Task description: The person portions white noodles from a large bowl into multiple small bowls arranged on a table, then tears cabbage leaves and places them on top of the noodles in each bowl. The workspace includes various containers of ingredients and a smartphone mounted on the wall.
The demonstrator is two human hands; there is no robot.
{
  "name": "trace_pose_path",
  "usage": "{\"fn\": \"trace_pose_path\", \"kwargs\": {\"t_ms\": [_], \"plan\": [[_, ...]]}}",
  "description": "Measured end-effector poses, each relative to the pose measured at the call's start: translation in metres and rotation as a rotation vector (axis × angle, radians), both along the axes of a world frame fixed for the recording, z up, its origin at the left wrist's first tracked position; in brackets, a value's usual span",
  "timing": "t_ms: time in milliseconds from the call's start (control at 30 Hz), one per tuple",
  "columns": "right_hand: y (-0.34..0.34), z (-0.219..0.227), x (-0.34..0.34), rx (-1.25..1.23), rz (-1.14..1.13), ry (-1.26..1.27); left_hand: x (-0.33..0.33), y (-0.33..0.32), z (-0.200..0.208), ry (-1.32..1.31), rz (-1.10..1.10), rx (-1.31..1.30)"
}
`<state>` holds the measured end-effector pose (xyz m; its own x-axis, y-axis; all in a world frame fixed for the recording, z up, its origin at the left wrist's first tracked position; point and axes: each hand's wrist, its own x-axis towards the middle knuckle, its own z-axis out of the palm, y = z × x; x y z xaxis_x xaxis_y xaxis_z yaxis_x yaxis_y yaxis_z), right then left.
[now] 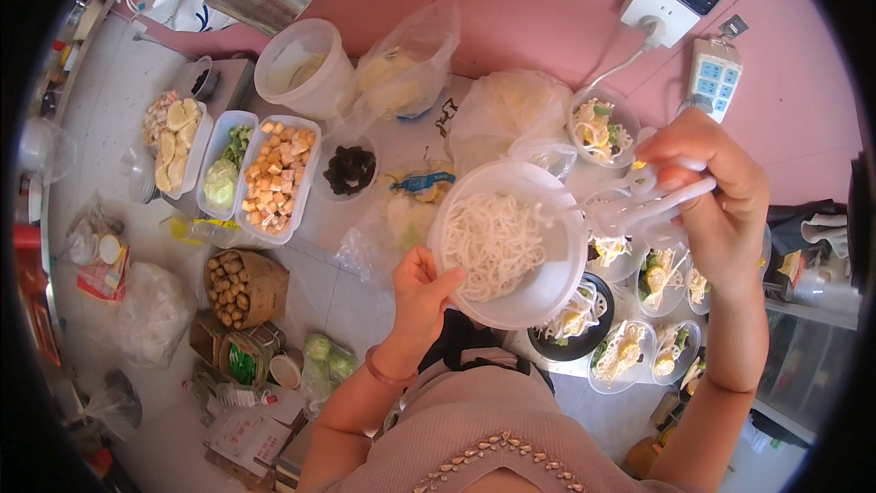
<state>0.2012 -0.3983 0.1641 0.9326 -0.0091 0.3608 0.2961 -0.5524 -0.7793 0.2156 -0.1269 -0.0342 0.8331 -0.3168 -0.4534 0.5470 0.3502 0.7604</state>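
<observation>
My left hand [422,290] grips the near left rim of a white plastic bowl [558,265], its thumb inside the edge. Thin white strands [497,246], noodles or bean sprouts, fill much of the bowl, which is raised above the table. My right hand [725,201] is closed around the handles of white plastic tongs [652,205]; their far end points toward the bowl's right rim. Below the tongs stand several clear bowls with mixed vegetables, such as this bowl [622,356]. A black bowl [598,315] with similar food sits partly hidden under the white bowl.
Left on the table are a tub of orange cubes [278,178], a tub of greens [225,164] and a bowl of dark pieces [349,170]. Plastic bags [511,114] and a white bucket [304,68] line the back. A power strip [714,78] hangs at the right wall. Potatoes [233,288] stand lower left.
</observation>
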Motion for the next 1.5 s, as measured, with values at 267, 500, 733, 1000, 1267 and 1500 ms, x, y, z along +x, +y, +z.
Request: {"fn": "trace_pose_path", "kwargs": {"t_ms": [267, 500, 733, 1000, 1267, 1500], "plan": [[-0.060, 0.005, 0.006, 0.004, -0.264, 0.000, 0.000, 0.002, 0.000, 0.037, 0.027, 0.059], [-0.113, -0.059, 0.035, 0.000, -0.316, 0.165, -0.001, 0.008, 0.002, -0.003, 0.039, 0.053], [-0.156, -0.152, 0.052, -0.282, -0.206, 0.320, -0.003, 0.004, 0.010, -0.006, 0.071, 0.091], [-0.162, -0.104, 0.040, 0.352, -0.277, 0.243, -0.003, 0.000, 0.012, -0.021, 0.052, 0.107], [-0.077, -0.020, 0.010, 0.829, 0.215, 0.022, -0.004, -0.001, 0.009, -0.002, 0.060, 0.094], [0.016, -0.186, 0.008, -0.568, 0.283, -0.043, -0.008, -0.012, 0.021, -0.024, -0.028, 0.060]]}}
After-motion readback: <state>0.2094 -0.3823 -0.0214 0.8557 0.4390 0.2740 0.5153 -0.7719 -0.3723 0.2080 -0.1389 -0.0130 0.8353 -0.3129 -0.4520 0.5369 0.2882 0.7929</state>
